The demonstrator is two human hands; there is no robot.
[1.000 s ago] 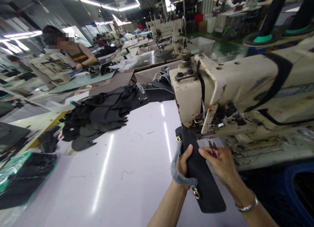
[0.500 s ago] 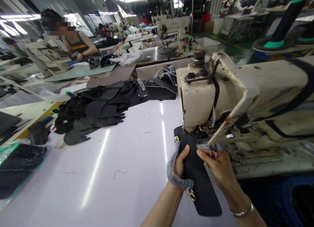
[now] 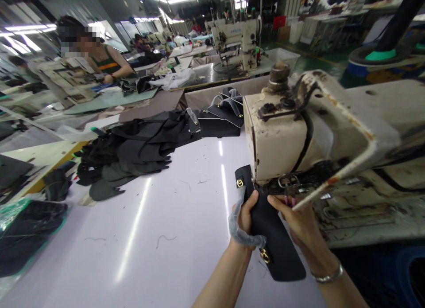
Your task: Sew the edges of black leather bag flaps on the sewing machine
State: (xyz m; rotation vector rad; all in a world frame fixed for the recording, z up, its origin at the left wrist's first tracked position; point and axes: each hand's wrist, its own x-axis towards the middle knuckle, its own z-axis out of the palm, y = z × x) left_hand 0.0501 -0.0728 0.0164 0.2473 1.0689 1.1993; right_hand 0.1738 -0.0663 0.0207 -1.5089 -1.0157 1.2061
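Note:
A black bag panel (image 3: 270,228) with rounded corners lies tilted under the head of the sewing machine (image 3: 282,144). Its handle (image 3: 241,231), wrapped in clear plastic, joins it at two gold fittings, one near each end. My left hand (image 3: 245,217) reaches through the handle loop and is closed on the panel's left edge, thumb on top. At the right edge, my right hand (image 3: 297,219) pinches the panel near the machine's needle area. A small pink-handled tool (image 3: 290,200) sticks up from my right fingers, partly hidden. The needle itself is hidden.
Black cut pieces (image 3: 133,148) are heaped at the back left of the white table (image 3: 159,263). More black panels with wrapped handles (image 3: 221,124) lie behind the machine. A plastic-wrapped bundle (image 3: 29,237) sits at the left edge. A co-worker (image 3: 106,64) works at another machine.
Both hands have pushed the panel slightly away from me, its top end now farther in under the machine head. The view has shifted a little.

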